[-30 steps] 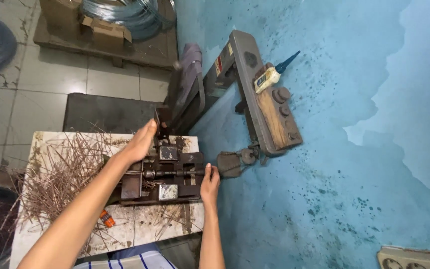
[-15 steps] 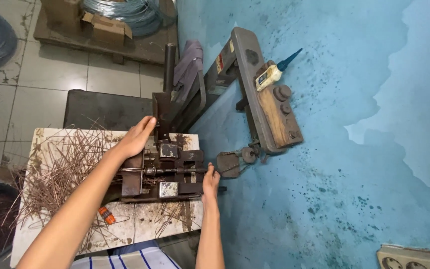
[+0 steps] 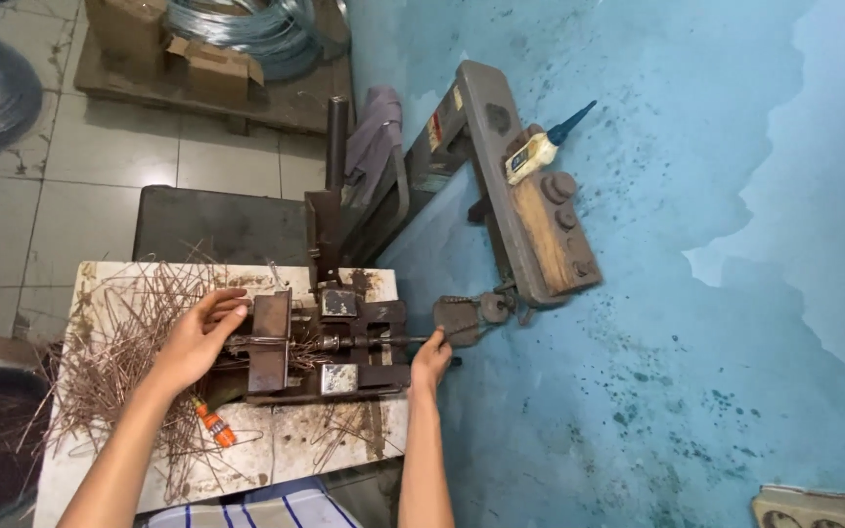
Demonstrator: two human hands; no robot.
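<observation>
1. Rusty steel makes up the one bending jig (image 3: pixel 320 342) we see bolted on the white worktable (image 3: pixel 246 460); we count two hands on it, one orange-handled tool (image 3: pixel 213 426), and a loose heap of thin wire pieces (image 3: pixel 119 342) too many to number.
2. Our left hand (image 3: pixel 193 342) rests at the jig's left block, fingers curled against it above the wire heap; we cannot tell whether it pinches a wire.
3. Our right hand (image 3: pixel 429 360) is closed around the end of the jig's horizontal rod, beside the grey lever knuckle (image 3: pixel 466 318).
4. One long lever arm (image 3: pixel 525 196) leans against the wall, carrying one small bottle with a blue nozzle (image 3: pixel 540 147).
5. The table top is stained and scratched; the floor is pale tile, the wall blue and flaking, with coils of wire (image 3: pixel 256 29) and two cardboard boxes (image 3: pixel 163 44) on a pallet behind.
6. Against half a second ago, our left hand has dropped from the jig's upper post to its left block, and our right hand has kept its place.
</observation>
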